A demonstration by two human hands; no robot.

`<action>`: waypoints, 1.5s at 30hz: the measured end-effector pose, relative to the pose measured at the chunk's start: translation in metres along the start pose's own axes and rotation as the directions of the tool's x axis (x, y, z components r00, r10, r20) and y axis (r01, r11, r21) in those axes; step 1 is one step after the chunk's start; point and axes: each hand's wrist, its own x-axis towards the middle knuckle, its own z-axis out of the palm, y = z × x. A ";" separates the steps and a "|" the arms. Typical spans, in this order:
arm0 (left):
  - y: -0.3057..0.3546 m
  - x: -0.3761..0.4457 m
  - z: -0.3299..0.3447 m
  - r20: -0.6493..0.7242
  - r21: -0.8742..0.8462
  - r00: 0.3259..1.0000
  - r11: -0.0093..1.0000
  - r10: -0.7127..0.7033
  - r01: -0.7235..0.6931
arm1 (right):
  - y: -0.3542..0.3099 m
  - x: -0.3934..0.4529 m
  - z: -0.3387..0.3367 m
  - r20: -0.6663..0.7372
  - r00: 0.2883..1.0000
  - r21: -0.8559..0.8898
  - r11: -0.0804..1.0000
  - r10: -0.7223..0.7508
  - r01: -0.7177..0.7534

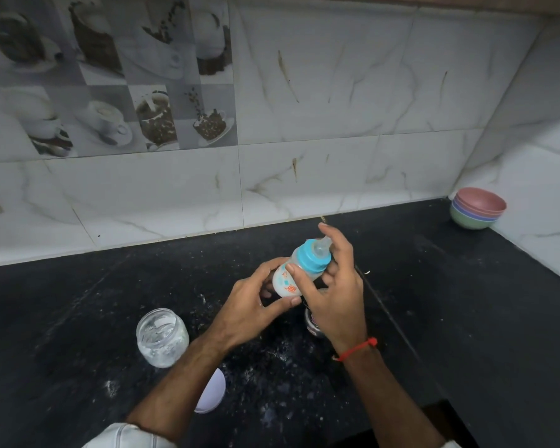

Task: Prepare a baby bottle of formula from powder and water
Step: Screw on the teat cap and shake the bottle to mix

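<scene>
Jar (162, 341) blocks left; counter (466, 302) right open (bowls (477, 212) far corner).

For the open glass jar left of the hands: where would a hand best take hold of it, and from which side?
Probably around the glass jar's rounded body, below the narrower neck, coming in from its free left side. It stands upright and lidless on the countertop, so a top grip would cover the open mouth, and the left forearm crowds its right. A side wrap keeps it level; white powder sits in the bottom.

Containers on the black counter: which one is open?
The clear glass jar left of the hands: no lid, with white powder inside. The baby bottle has its blue collar and teat on; the metal container is mostly hidden.
</scene>
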 end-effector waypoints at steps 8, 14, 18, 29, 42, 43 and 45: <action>-0.008 -0.007 -0.011 0.201 -0.220 0.977 0.969 -0.070 0.114 | 0.009 0.004 -0.018 0.284 0.957 0.087 0.992 0.062 -0.090; -0.015 0.002 -0.007 0.060 -0.153 0.991 0.980 -0.118 0.126 | -0.006 0.007 -0.013 -0.011 0.999 0.088 0.995 -0.049 0.049; -0.028 0.005 -0.020 -0.170 0.219 0.983 0.970 -0.069 0.106 | 0.000 0.002 -0.009 -0.158 0.944 -0.061 0.957 -0.291 0.285; -0.024 0.013 -0.017 -0.304 0.341 0.952 0.938 0.045 0.065 | 0.004 -0.009 0.005 -0.113 0.944 -0.161 0.944 -0.309 0.289; -0.017 0.014 -0.013 -0.310 0.354 0.947 0.935 0.085 0.032 | 0.010 0.001 -0.003 0.045 0.999 -0.216 0.976 0.010 0.000; -0.017 0.014 -0.012 -0.300 0.361 0.950 0.932 0.088 0.027 | 0.009 0.000 -0.003 0.023 1.000 -0.201 0.979 -0.007 0.012; -0.019 0.013 -0.013 -0.298 0.371 0.950 0.928 0.093 0.025 | 0.001 0.000 -0.004 -0.106 0.984 -0.119 0.984 -0.146 0.133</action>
